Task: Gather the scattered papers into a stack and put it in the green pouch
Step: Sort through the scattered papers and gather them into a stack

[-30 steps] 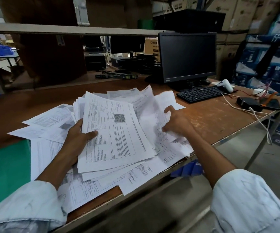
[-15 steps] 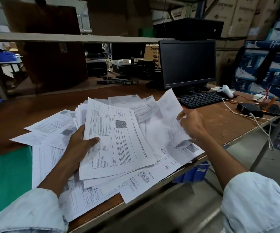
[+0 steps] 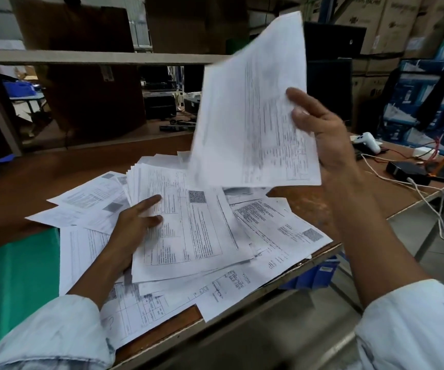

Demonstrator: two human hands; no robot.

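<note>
Printed white papers lie scattered over the brown desk. My left hand grips the left edge of a gathered stack of papers, thumb on top, held just above the loose sheets. My right hand holds a few sheets raised high above the desk, tilted and blurred. The green pouch lies flat at the desk's left front edge, partly under some sheets.
A dark monitor stands behind the raised sheets. A white barcode scanner, a black box and white cables sit at the right end. A shelf runs along the back. Cartons are stacked at right.
My right hand has lifted sheets off the right side of the pile and swung them high up. My left hand keeps its hold on the stack, which has barely moved.
</note>
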